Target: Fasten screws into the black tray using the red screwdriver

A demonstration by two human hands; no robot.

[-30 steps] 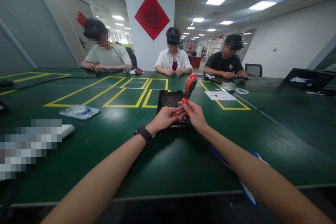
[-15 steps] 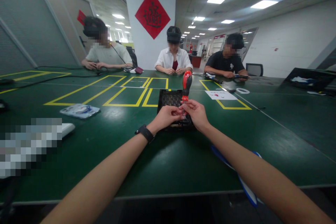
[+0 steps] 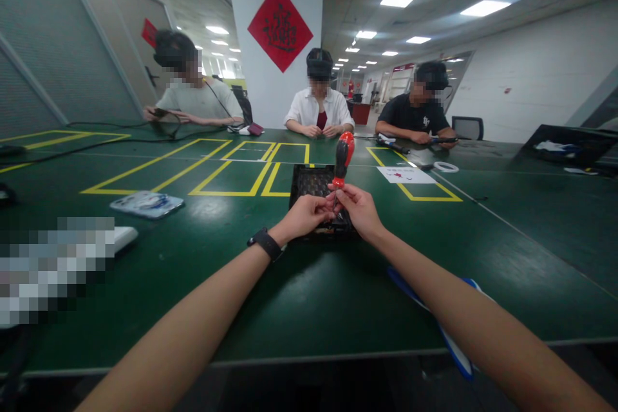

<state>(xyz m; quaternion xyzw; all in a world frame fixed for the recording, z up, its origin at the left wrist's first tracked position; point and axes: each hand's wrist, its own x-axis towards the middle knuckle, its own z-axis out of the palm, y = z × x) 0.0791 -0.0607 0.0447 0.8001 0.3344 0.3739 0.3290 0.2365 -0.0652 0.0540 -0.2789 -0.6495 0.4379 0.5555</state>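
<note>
A screwdriver with a red and black handle stands nearly upright, handle on top, over a black plastic tray or basket. My right hand is closed, its fingers pinching the screwdriver's shaft just below the handle. My left hand, with a dark band on its wrist, is closed too; its thumb and fingertips meet beside the shaft, and what they pinch is too small to make out. Both hands are over the near part of the black tray. The screwdriver's tip is hidden among the fingers.
The green table carries yellow tape outlines. A patterned phone-like case lies left, near a blurred-out pale object. On the right are a printed sheet, a white ring and a blue-white item. Three people sit opposite.
The screwdriver leans slightly more, its tip end shifted a little left; my right hand moved slightly left with it. The person at left now holds a dark object.
</note>
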